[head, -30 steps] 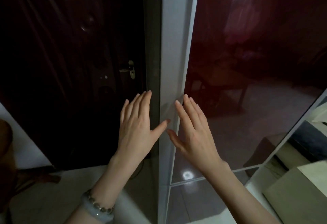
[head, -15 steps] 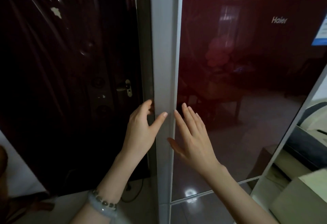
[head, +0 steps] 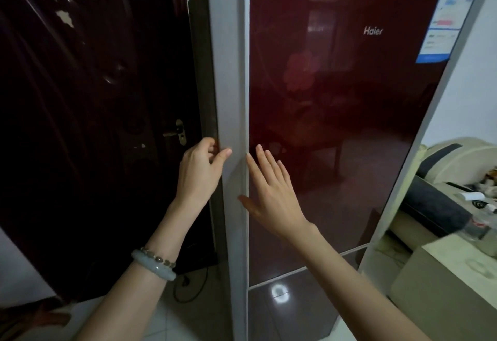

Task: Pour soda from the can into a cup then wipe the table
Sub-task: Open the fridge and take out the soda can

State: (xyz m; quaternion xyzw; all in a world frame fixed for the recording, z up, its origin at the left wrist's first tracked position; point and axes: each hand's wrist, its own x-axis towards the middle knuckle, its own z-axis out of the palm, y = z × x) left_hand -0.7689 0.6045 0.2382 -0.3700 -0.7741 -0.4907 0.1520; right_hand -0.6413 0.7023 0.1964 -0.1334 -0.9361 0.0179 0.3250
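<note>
A tall fridge with a glossy dark red door (head: 336, 125) and a grey side edge (head: 231, 71) fills the middle of the view. My left hand (head: 200, 171) is curled around that grey door edge, fingers hooked behind it and thumb on its front. My right hand (head: 271, 192) is spread flat, fingers apart, against the red door just right of the edge. No can, cup or cloth is in view.
A dark door with a brass handle (head: 178, 132) stands to the left. At the right are a beige sofa with a grey cushion (head: 433, 206) and a pale table corner (head: 451, 273). A cable (head: 188, 289) lies on the tiled floor.
My left hand went from flat and open to curled around the fridge door's edge. The view rose, and both hands moved up the door.
</note>
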